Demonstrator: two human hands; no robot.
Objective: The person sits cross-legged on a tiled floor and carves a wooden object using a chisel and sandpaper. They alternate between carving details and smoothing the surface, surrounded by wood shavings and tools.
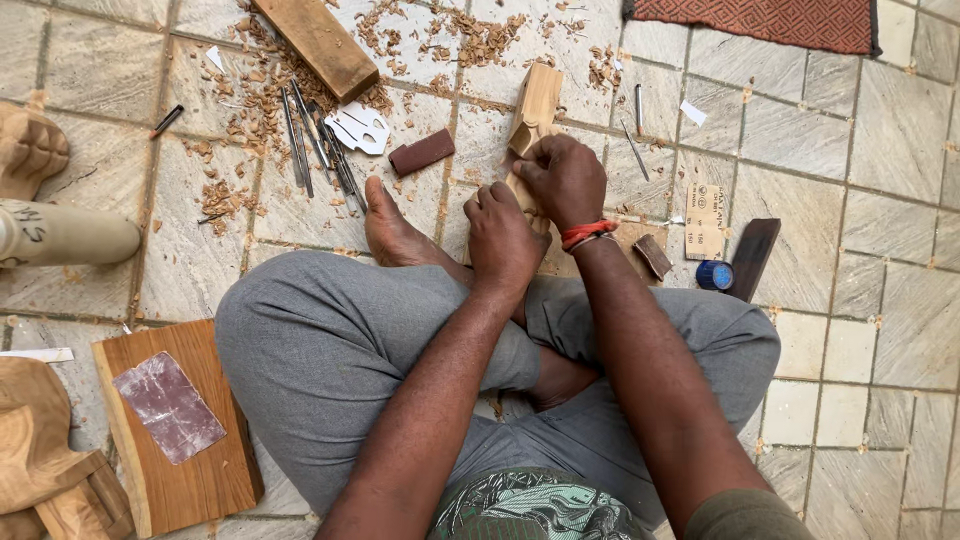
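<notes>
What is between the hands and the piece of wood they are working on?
Nothing visible. The left hand and the right hand both rest directly on the pale wooden carving, which sits on the tiled floor just past the bare foot.

Pale tan wood carving [536,108]; red-orange wristband [587,234]; grey trousers [330,340]; red rug [760,22] w/ diamond weave; blue cap [714,275]; dark brown block [421,152]; floor tiles [900,130] pale grey-beige, streaked.
</notes>
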